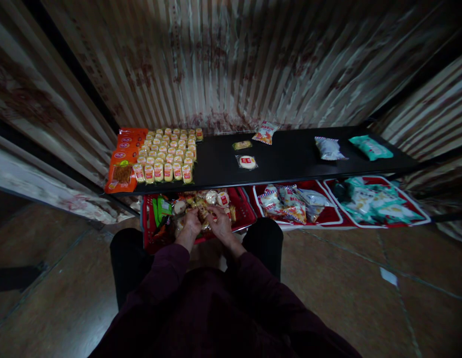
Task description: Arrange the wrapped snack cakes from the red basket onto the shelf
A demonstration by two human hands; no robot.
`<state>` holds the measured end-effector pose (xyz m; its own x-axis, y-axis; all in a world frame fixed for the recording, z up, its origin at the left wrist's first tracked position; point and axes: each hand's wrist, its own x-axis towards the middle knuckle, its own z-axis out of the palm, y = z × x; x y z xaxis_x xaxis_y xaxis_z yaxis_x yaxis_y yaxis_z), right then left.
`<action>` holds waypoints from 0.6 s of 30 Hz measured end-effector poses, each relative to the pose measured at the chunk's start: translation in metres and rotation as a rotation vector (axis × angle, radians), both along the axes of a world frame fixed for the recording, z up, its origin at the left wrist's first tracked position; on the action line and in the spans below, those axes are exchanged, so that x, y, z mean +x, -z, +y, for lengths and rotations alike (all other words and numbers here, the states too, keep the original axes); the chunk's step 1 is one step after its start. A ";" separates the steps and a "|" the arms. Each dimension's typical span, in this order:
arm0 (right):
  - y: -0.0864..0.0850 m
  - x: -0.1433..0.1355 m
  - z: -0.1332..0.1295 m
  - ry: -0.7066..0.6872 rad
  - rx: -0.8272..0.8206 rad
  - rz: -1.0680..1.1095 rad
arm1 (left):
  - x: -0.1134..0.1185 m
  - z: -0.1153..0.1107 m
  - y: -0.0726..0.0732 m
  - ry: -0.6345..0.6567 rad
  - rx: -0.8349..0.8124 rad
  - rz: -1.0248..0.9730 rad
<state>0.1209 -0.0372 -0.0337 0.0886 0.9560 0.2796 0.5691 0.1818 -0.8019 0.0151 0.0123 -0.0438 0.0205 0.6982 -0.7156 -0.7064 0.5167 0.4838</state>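
Both hands are down in a red basket [245, 209] full of small wrapped snacks, below the front edge of a black shelf [216, 171]. My left hand [191, 226] has its fingers closed among yellow-wrapped pieces [201, 205]; what they grip is too small to make out. Close beside it on the right, my right hand [220, 224] reaches over the same pieces, fingers bent, their tips hard to see. A round white snack [223, 199] lies just beyond my right hand. Green packets [162, 208] are at the basket's left side.
Rows of small yellow snacks [167, 151] stand on the shelf beside an orange bag [122, 159]. Farther right lie a yellow packet [242, 144], a round snack [247, 162], an orange-white bag [265, 133], a silver bag [329, 148] and a teal bag [371, 147]. Two bag-filled baskets [337, 217] sit below.
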 end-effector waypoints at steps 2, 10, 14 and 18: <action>0.000 0.000 -0.001 -0.017 0.014 -0.053 | -0.001 -0.001 -0.006 0.039 -0.003 0.001; 0.006 0.001 -0.005 -0.010 -0.043 -0.176 | 0.002 -0.004 -0.018 0.069 0.071 0.123; 0.009 0.001 -0.005 0.027 -0.092 -0.163 | 0.004 -0.004 -0.022 0.067 0.096 0.161; 0.015 0.001 -0.003 0.038 -0.104 -0.104 | 0.005 -0.007 -0.027 0.073 0.076 0.179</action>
<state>0.1221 -0.0405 -0.0484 0.1013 0.9768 0.1885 0.6549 0.0772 -0.7518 0.0197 0.0057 -0.0169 -0.0493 0.7518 -0.6576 -0.5678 0.5205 0.6376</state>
